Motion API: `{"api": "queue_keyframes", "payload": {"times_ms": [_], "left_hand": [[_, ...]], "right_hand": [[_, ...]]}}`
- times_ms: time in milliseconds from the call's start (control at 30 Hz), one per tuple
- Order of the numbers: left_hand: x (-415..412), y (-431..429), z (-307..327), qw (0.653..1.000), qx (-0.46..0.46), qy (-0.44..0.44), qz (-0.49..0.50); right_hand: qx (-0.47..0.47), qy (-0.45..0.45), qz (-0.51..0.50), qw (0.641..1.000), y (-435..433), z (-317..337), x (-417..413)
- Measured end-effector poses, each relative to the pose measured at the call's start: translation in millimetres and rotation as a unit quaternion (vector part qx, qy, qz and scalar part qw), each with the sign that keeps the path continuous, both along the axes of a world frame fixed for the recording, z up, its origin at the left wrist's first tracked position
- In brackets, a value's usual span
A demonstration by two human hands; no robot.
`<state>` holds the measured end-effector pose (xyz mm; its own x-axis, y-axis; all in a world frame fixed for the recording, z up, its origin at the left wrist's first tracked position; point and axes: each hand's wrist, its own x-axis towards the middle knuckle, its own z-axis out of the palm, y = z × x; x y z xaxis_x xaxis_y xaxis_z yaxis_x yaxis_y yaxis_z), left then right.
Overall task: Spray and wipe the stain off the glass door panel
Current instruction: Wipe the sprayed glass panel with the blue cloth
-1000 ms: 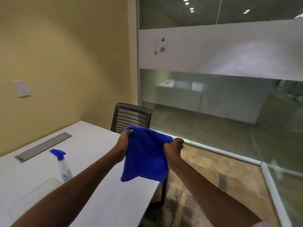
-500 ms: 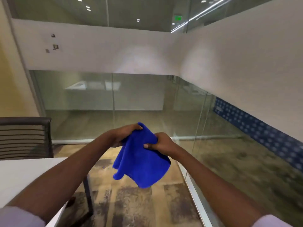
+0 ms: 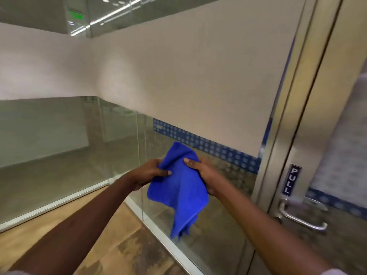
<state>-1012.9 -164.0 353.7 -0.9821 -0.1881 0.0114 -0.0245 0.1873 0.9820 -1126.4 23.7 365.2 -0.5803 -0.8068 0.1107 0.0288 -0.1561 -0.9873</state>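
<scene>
A bright blue cloth [image 3: 180, 191] hangs in front of me, held at its top by both hands. My left hand [image 3: 153, 172] grips its left edge and my right hand [image 3: 202, 171] grips its right edge. The glass door [image 3: 337, 135] stands at the right, with a metal frame, a lever handle [image 3: 297, 217] and a "PULL" label [image 3: 290, 179]. No stain on the door glass shows clearly. The spray bottle is out of view.
Glass partition walls with a frosted white band [image 3: 178, 76] and a blue dotted strip [image 3: 208, 145] meet in a corner ahead. A white floor rail [image 3: 59, 201] runs along their base. Wood-look floor [image 3: 111, 245] lies under my arms.
My view has swung right, away from the table, chair and spray bottle, and the door with its handle has come into sight. Both hands still hold the cloth, now bunched closer.
</scene>
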Motion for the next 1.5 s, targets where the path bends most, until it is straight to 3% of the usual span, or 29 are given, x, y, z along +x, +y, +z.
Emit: {"api": "queue_keyframes", "payload": {"times_ms": [167,267,467,633,733,833,900,967,1033,1133,1267,1367,1500], "left_hand": [[-69,41,22,0.996,0.0,0.04,-0.075],[-106,75,39,0.987,-0.068,0.049,-0.14],[-158,155,56,0.936,-0.176,0.071,-0.297],[-190,224,63,0.911,-0.17,0.122,-0.356],[-203,270,74,0.907,-0.148,0.147,-0.367],[-212,323,91,0.92,-0.117,0.159,-0.339],[-206,356,106,0.927,-0.082,0.228,-0.286],[-190,384,120,0.893,-0.067,0.338,-0.29],[-177,407,127,0.833,-0.105,0.402,-0.366],[-175,445,132,0.756,-0.204,0.421,-0.458],[-193,483,139,0.705,-0.275,0.487,-0.436],[-203,508,135,0.737,-0.239,0.525,-0.353],[-211,531,140,0.804,-0.115,0.463,-0.355]], "right_hand": [[-0.008,-0.044,-0.082,0.996,72,2,-22],[0.007,-0.07,-0.113,0.991,113,-4,-18],[-0.007,-0.056,-0.255,0.965,197,10,-6],[-0.05,0.013,-0.361,0.931,257,34,9],[-0.107,0.037,-0.399,0.91,289,52,15],[-0.229,0.044,-0.448,0.863,322,65,16],[-0.298,0.032,-0.448,0.843,340,74,18],[-0.341,0.018,-0.455,0.822,360,82,13],[-0.355,0.009,-0.475,0.805,373,93,9],[-0.385,0.007,-0.492,0.781,399,108,-1],[-0.448,-0.019,-0.464,0.764,438,124,-14],[-0.484,-0.026,-0.458,0.746,455,130,-24],[-0.537,0.035,-0.426,0.727,466,137,-33]]}}
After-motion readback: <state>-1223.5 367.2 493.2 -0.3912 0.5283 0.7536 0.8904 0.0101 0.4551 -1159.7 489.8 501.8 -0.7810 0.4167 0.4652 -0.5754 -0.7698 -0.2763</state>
